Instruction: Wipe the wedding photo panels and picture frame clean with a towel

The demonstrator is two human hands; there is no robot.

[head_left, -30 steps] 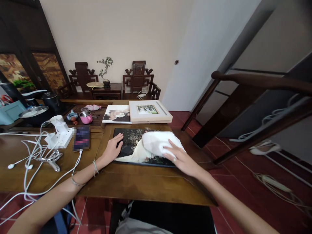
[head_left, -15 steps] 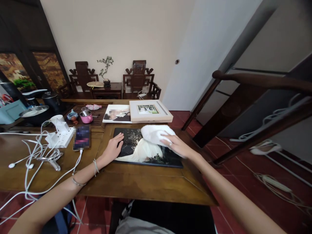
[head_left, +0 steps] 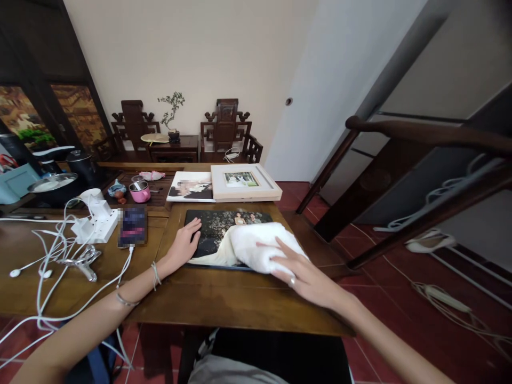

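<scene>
A dark wedding photo album (head_left: 214, 228) lies flat on the wooden table, its cover showing a couple and a long white dress. My left hand (head_left: 184, 242) rests on the album's left edge, fingers stretched out flat and holding nothing. A folded white cloth (head_left: 260, 242) is under my right hand (head_left: 302, 272), which grips it and presses it onto the lower right part of the cover. The cloth hides that corner and much of the dress.
Behind the album sit a framed photo in a pale box (head_left: 245, 184) and a white photo book (head_left: 191, 186). On the left are a phone (head_left: 133, 226), a white power strip (head_left: 100, 226) with tangled cables, and a pink cup (head_left: 140, 193). A dark wooden chair (head_left: 384, 160) stands at right.
My right hand has moved the white cloth down and toward me across the cover, uncovering the couple at the top. My left hand has stayed on the left edge.
</scene>
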